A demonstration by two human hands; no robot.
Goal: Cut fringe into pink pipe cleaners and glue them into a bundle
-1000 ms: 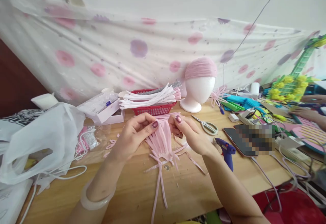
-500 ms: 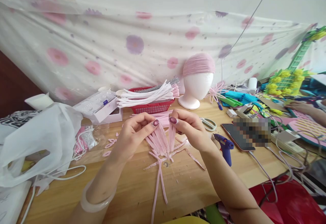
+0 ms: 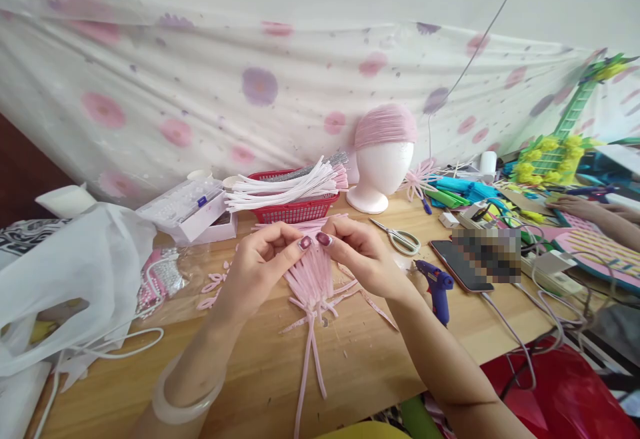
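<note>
A fan of pink pipe cleaners [image 3: 310,274] hangs between my two hands, gathered at its lower end, where two long stems trail toward the table's front edge. My left hand [image 3: 273,259] pinches its upper edge between thumb and fingers. On the other side my right hand [image 3: 357,252] pinches the same upper edge, thumb tips almost touching. More pink pipe cleaners lie on the table behind the hands, partly hidden. Under the bundle runs a pink tape measure [image 3: 377,310]. Scissors [image 3: 404,242] and a blue glue gun [image 3: 437,289] lie to the right of my right hand.
A red basket [image 3: 295,212] of white, pink and silver pipe cleaners stands behind, beside a white foam head [image 3: 381,166] with pink wrapping. Left are a plastic bag [image 3: 75,266] and a white box [image 3: 200,216]. Right are a phone [image 3: 457,267], cables and another person's hands [image 3: 580,207].
My right hand has moved left, closing the gap in the pink pipe cleaner fan and bringing the thumbs together. More of the scissors shows. The view has shifted slightly right.
</note>
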